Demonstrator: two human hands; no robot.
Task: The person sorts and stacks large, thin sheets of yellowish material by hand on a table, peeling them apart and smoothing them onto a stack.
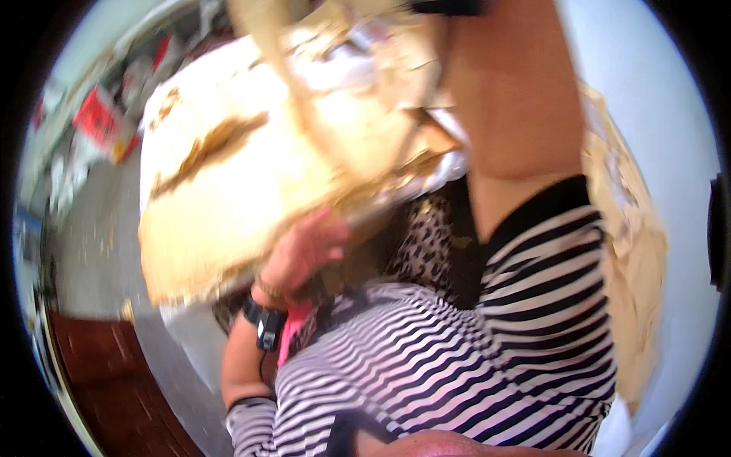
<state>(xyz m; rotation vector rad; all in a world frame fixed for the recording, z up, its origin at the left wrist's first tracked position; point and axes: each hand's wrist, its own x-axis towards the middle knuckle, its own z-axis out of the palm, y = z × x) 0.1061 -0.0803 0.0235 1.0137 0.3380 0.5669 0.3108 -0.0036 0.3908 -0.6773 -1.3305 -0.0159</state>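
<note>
My left hand (306, 247) is at the near edge of a low, wide surface covered in tan cardboard (244, 183). Its fingers look apart, somewhat smeared by motion, and nothing shows in them. Whether the hand touches the edge I cannot tell. My right forearm (518, 99) reaches far forward over the right side of the cardboard. A black band (449, 6) shows at that wrist, and the hand is cut off by the top of the picture. A blurred tan strip (278, 53) crosses the far part of the cardboard.
Torn paper and a whitish wrapped bundle (335, 70) lie at the far side. A red and white bag (105, 122) stands on the grey floor (95, 236) at left. Brown wooden furniture (114, 381) is at lower left. Crumpled tan paper (636, 266) lies along the pale wall (647, 91) at right.
</note>
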